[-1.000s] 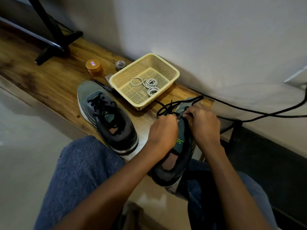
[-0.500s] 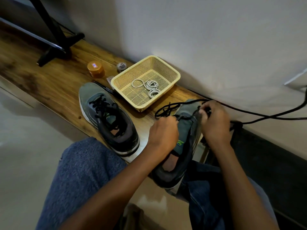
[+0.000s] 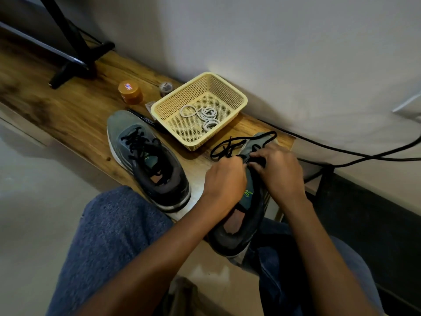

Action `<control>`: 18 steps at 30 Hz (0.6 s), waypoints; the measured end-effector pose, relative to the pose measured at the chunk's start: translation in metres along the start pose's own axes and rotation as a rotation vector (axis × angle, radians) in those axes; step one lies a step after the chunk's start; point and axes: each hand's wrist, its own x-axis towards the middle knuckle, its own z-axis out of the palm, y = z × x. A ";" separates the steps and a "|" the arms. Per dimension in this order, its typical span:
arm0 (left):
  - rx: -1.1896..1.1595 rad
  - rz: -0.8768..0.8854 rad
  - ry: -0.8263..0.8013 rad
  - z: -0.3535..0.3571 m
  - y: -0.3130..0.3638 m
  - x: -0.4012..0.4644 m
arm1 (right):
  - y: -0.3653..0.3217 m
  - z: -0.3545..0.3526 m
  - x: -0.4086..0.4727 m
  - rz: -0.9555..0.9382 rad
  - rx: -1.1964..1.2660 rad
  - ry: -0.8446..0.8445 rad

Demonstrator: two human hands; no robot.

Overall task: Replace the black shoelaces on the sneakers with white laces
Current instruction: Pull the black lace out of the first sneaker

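A grey sneaker leans from my lap onto the table's edge. Its black lace lies pulled out in loose loops past the toe. My left hand curls its fingers on the lace at the shoe's left side. My right hand pinches the lace over the eyelets at the right side. The second grey sneaker stands on the wooden table to the left, still laced in black. White laces lie coiled in the beige mesh basket.
An orange-lidded jar and a small dark roll sit behind the basket's left corner. A black pen lies between sneaker and basket. A black stand's foot rests at far left. A black cable runs along the wall on the right.
My right hand, which had drawn the lace out to the right, has come back to the middle of the shoe beside my left hand. The loose lace loops have shifted.
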 end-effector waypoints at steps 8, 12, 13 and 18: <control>-0.008 0.004 0.012 -0.003 0.005 -0.001 | 0.009 0.003 0.003 0.122 0.129 0.155; -0.004 0.005 0.003 -0.005 0.012 -0.005 | 0.019 0.004 0.003 0.328 0.335 0.365; -0.005 0.002 0.004 -0.005 0.013 -0.005 | 0.017 0.006 0.003 0.358 0.377 0.394; -0.026 -0.029 0.003 -0.007 0.008 -0.003 | 0.006 0.006 0.004 0.344 0.337 0.318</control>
